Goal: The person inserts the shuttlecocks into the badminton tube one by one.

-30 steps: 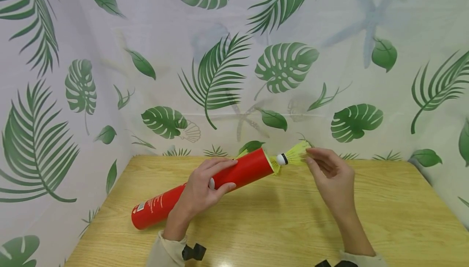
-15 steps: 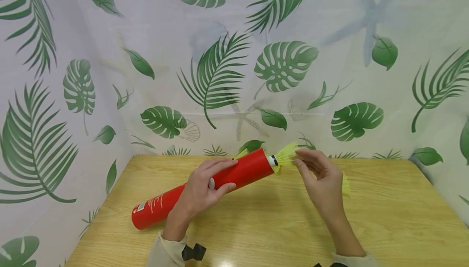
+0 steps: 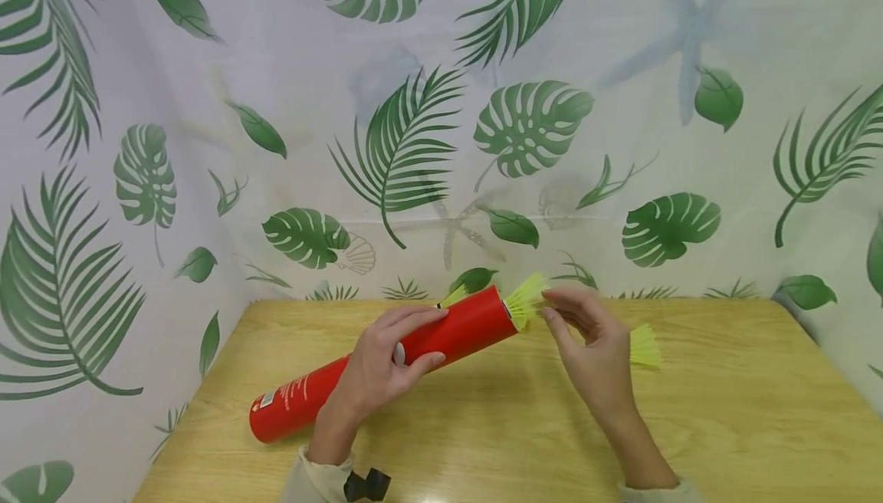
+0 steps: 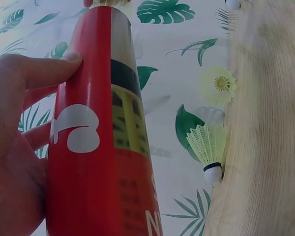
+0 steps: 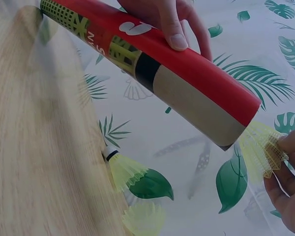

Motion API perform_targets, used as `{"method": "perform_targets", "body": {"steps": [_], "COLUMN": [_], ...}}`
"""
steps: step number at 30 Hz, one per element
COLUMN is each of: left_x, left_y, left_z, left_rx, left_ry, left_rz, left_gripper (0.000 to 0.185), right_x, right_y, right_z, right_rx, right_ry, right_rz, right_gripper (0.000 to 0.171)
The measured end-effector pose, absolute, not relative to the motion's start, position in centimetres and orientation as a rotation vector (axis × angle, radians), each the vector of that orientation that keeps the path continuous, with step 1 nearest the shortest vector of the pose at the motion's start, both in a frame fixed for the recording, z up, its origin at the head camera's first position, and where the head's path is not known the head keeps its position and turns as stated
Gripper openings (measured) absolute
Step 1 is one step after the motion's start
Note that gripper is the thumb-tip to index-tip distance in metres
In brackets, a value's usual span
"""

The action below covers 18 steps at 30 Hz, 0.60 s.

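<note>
My left hand [image 3: 379,357] grips a red shuttlecock tube [image 3: 472,327] around its middle. The tube tilts up to the right, its lower end near the table. At its raised mouth, my right hand [image 3: 596,350] pinches the skirt of a yellow shuttlecock [image 3: 526,300] between thumb and fingertips. That shuttlecock's cork is inside the tube, hidden from view, and its skirt sticks out. In the right wrist view the held skirt [image 5: 263,147] shows beside the tube's rim. The tube's inside cannot be seen.
Another yellow shuttlecock [image 3: 645,346] lies on the wooden table [image 3: 745,396], right of my right hand. Part of one more shuttlecock [image 3: 453,297] shows behind the tube. A leaf-patterned cloth [image 3: 414,143] hangs along the table's back edge.
My right hand has moved left, bringing the shuttlecock from just outside the tube's mouth to cork-first inside it. The shuttlecock on the right has come into view. My left hand keeps its grip.
</note>
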<state>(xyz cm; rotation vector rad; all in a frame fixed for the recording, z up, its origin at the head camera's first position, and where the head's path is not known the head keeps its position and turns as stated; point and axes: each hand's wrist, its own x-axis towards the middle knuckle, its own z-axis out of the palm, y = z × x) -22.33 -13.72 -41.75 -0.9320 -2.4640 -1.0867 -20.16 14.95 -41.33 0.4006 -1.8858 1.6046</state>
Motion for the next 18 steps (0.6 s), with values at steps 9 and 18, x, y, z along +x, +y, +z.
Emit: {"method": "perform_targets", "body": {"steps": [9,18], "left_x": [-22.4,-22.1], "left_y": [-13.6,-13.4], "left_z": [-41.6,-41.7], "left_rx": [-0.943,-0.940], "left_ry": [-2.449,-2.459], "left_rz": [-1.069,-1.065], "left_gripper": [0.050,0.052], "right_x": [-20.0,-19.6], "right_y": [14.2,13.6], "right_z": [-41.2,-41.4], "right_rx": [0.409,0.418], "right_ry": [-1.932,-1.954], "right_rz": [1.565,1.581], "right_gripper": [0.023,0.022]}}
